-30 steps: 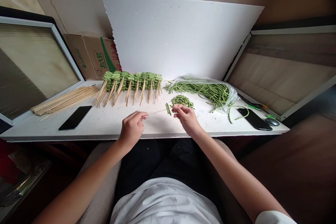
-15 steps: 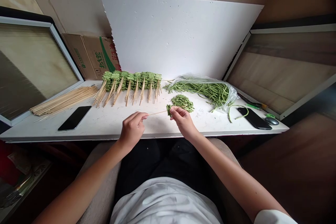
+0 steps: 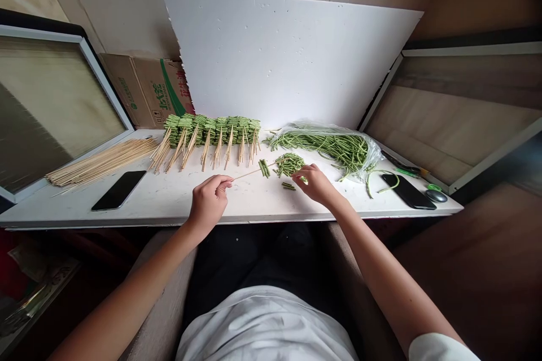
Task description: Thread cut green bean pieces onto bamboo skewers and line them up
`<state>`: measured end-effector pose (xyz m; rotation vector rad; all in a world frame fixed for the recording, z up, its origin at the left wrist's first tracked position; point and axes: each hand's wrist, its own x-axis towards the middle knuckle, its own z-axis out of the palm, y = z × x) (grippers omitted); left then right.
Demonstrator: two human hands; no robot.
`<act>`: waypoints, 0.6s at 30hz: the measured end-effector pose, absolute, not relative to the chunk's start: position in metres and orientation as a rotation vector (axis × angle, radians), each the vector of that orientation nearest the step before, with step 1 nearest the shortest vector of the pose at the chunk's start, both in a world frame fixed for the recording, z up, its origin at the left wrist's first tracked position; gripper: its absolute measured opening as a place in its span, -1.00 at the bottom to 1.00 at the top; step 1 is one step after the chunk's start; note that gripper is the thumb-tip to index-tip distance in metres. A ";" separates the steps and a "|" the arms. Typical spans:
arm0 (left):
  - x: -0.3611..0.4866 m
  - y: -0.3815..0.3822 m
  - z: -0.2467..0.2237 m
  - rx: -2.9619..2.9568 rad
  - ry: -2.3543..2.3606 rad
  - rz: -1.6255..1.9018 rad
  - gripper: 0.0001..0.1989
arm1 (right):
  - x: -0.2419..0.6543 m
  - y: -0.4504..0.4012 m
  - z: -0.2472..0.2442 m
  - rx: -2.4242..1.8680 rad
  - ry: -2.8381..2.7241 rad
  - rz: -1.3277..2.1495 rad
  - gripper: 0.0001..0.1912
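Path ahead blocked by skewered bean rows (image 3: 212, 131); bean pile (image 3: 290, 164) and bagged beans (image 3: 339, 151) rightward

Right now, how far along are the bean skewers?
Done: a row of finished bean skewers lies along the table. In hand: the left hand holds a skewer carrying a few bean pieces, and the right hand is beside the cut-bean pile. Left: a bag of long beans and a bundle of bare skewers.

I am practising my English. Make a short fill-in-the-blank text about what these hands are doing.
The fingers of the left hand pinch a thin bamboo ____ with cut green beans on it. The right hand is nearest to a small ____ of cut beans. Long beans lie in a clear plastic ____.

Missing words: skewer; pile; bag.
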<state>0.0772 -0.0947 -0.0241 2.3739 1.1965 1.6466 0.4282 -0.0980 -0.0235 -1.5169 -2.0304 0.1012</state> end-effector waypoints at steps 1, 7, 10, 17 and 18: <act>0.077 -0.094 -0.025 2.368 1.203 1.633 -0.72 | 0.431 -0.096 -0.028 -1.532 -2.077 0.103 -0.62; 0.077 -0.093 -0.028 2.360 1.196 1.606 -0.74 | 0.423 -0.090 -0.046 -1.486 -2.069 0.161 -0.77; 0.077 -0.093 -0.028 2.361 1.189 1.608 -0.74 | 0.416 -0.091 -0.049 -1.499 -1.984 0.138 -0.80; 0.077 -0.093 -0.029 2.359 1.185 1.571 -0.75 | 0.408 -0.093 -0.048 -1.451 -1.952 0.220 -0.87; 0.077 -0.093 -0.029 2.363 1.184 1.570 -0.75 | 0.408 -0.094 -0.047 -1.423 -1.944 0.229 -0.85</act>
